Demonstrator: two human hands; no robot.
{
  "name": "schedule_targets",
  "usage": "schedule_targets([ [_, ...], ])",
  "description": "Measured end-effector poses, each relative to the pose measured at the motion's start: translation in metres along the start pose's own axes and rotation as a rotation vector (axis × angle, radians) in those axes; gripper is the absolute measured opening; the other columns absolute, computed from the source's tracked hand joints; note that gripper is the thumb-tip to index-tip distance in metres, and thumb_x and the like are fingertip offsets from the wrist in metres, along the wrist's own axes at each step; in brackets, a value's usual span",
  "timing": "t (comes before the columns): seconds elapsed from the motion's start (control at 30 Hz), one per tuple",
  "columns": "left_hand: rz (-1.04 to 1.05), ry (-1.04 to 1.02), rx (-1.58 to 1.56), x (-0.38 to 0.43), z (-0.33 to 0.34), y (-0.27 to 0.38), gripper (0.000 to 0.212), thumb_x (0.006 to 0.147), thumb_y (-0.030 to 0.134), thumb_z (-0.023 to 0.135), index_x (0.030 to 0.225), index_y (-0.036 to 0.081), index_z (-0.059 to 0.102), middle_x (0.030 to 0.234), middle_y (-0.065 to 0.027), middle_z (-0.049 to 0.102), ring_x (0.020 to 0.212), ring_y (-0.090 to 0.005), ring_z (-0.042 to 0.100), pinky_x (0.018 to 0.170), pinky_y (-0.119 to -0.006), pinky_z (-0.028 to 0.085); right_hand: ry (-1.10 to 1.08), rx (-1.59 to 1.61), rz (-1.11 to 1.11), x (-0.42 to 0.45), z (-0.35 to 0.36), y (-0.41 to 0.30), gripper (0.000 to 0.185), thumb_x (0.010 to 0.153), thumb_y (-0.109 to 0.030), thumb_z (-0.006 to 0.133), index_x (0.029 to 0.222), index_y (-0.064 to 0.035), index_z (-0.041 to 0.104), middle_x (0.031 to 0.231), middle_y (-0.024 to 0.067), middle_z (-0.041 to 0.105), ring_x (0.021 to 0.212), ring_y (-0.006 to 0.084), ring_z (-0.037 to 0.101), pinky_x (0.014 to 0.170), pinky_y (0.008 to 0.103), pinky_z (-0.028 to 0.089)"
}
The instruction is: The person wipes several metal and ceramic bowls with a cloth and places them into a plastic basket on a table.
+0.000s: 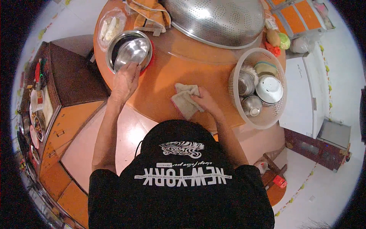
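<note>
My left hand grips the near rim of a shiny stainless steel bowl. The bowl tilts over the mouth of a round metal pot at the table's left side; whether it rests on the pot's rim I cannot tell. Something red shows beneath the pot. In my right hand is a bunched, pale beige cloth, pinched at its right side just over the near part of the orange table. The cloth's lower corner hangs by the table's near edge.
A large perforated metal colander lies upside down at the back. On the right, a plastic basket holds a white bowl and several metal vessels. An orange towel and a plastic bag lie back left.
</note>
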State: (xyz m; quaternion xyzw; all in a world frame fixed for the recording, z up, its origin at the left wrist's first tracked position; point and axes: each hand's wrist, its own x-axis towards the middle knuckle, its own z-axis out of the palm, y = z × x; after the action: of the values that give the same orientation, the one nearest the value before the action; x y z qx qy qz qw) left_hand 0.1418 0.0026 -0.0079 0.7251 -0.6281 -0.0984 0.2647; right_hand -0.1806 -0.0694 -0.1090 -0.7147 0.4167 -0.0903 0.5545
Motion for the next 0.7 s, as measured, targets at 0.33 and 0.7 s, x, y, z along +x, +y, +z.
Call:
schedule_targets([
  [0.33,0.041,0.067,0.002,-0.007,-0.027,0.021,0.011,0.088,0.013,0.057,0.088,0.001,0.055,0.085,-0.0195,0.06,0.078,-0.0403,0.059,0.064,-0.045,0.048,-0.021,0.17,0.049,-0.005,-0.001,-0.016,0.028,0.086,-0.012,0.058,0.111,0.0009,0.059,0.098,0.0069,0.063,0.089,0.0162,0.058,0.079,0.0315,0.048],
  [0.7,-0.255,0.168,-0.962,-0.021,-0.029,0.092,0.025,0.097,0.024,0.054,0.103,0.0,0.061,0.087,0.0042,0.058,0.079,-0.0055,0.049,0.07,-0.021,0.041,0.32,0.464,-0.276,-0.047,-0.033,-0.181,0.037,0.086,-0.01,0.057,0.121,0.0025,0.054,0.108,0.0083,0.063,0.091,0.0149,0.061,0.08,0.0283,0.049],
])
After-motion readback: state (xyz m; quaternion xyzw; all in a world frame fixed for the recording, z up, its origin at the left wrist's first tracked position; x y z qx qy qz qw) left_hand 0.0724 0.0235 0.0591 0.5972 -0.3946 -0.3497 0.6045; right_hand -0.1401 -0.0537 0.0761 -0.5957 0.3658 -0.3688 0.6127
